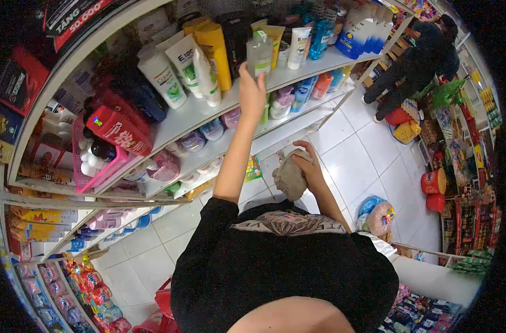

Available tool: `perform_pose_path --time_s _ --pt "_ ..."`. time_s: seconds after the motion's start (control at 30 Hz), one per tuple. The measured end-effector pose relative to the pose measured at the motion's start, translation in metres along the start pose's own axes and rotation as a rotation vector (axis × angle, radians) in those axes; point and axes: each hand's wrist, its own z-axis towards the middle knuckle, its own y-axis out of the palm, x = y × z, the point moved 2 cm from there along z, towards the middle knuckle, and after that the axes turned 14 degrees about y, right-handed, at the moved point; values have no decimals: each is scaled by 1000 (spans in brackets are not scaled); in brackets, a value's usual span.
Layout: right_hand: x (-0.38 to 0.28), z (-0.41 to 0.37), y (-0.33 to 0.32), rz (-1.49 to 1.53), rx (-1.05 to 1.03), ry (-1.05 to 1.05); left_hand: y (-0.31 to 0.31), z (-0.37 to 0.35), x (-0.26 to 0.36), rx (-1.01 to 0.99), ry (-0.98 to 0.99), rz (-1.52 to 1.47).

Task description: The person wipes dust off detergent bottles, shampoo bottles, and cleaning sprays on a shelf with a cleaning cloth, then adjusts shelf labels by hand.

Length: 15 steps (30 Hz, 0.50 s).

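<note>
The clear, pale plastic bottle (259, 55) is at the white shelf (178, 122), its lower part pinched in our left hand (253, 94). Our right hand (311, 169) clutches a crumpled grey cloth (292, 176) — apart from the bottle. We seem to be at the bottle-handling step; the next move calls for clearing the tall yellow tube (212, 53).

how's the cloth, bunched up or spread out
Bunched up: the cloth is a crumpled wad in the right grip, its folds heaped together.
</note>
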Motion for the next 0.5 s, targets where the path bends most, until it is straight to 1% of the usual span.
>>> perform_pose_path --time_s 0.03,0.07,0.13,0.17,0.2,0.27,0.3,0.33,0.37,0.4,0.43,0.47,0.5 --pt "3 -1 4 23 -15 37 -3 1 0 -64 -28 -15" --pt "4 -2 7 17 -26 33 -2 -3 -4 -53 -25 -10" --pt "5 -3 13 -59 -57 24 0 -17 -5 -75 177 334" --pt "4 -4 17 -62 -54 64 -3 -28 -1 -94 183 225" --pt "5 0 19 -90 -98 66 -13 -42 10 -100 188 125" --pt "10 11 24 -44 -169 71 -35 -74 21 -246 171 -60" --pt "9 13 32 -21 -180 86 -54 -90 29 -323 39 -149" --pt "8 16 42 -9 -200 104 -72 -108 36 -316 -140 -236" --pt "12 23 46 -57 -259 68 -82 -135 29 -219 -194 -384" --pt "26 34 46 -150 -163 -4 -84 -170 13 -122 -390 -489" --pt "21 37 61 -222 -226 22 -93 -199 10 44 -603 -797" --pt "22 41 75 -282 -283 54 -116 -214 22 110 -869 -678" --pt "27 43 83 -338 -373 89 -127 -248 21 179 -1016 -637"
